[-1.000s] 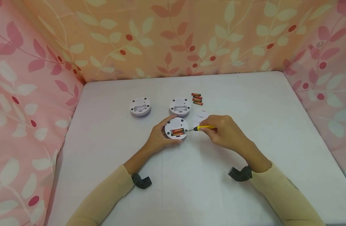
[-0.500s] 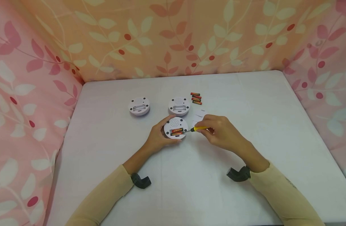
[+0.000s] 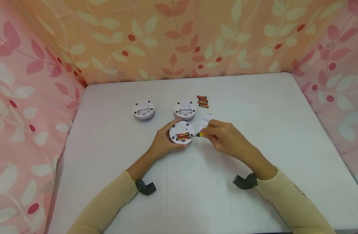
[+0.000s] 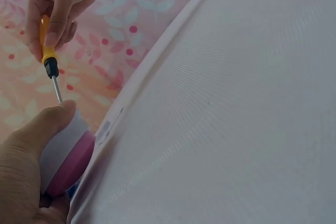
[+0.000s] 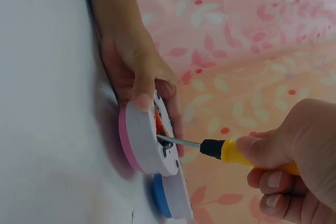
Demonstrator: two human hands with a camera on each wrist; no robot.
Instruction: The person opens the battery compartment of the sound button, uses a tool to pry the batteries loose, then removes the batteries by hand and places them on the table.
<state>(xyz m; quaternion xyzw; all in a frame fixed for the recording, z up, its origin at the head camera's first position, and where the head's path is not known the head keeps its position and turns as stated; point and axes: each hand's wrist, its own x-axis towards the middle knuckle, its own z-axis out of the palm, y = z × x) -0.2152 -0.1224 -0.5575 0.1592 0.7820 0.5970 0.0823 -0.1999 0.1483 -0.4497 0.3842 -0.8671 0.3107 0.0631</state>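
Note:
My left hand (image 3: 164,140) grips a round white device (image 3: 181,127) by its sides, thumb on the near edge. Its battery compartment faces up, with two red-and-black batteries (image 3: 183,136) inside. In the right wrist view the device's other face shows a pink rim (image 5: 129,142). My right hand (image 3: 227,136) holds a yellow-and-black screwdriver (image 5: 213,149) by its handle. The metal shaft reaches the right end of the compartment, beside the batteries. Exactly what the tip touches is too small to tell.
Two similar white devices lie behind: one at the left (image 3: 143,110), another (image 3: 185,109) just beyond the gripped one. Both compartments hold no batteries. Several loose batteries (image 3: 203,101) lie in a stack at the back. A printed paper (image 3: 205,121) lies partly behind my right hand.
My right hand has shifted slightly left and turned a little, so less of the yellow handle shows. The screwdriver tip stays at the compartment's right end. The left hand keeps its hold.

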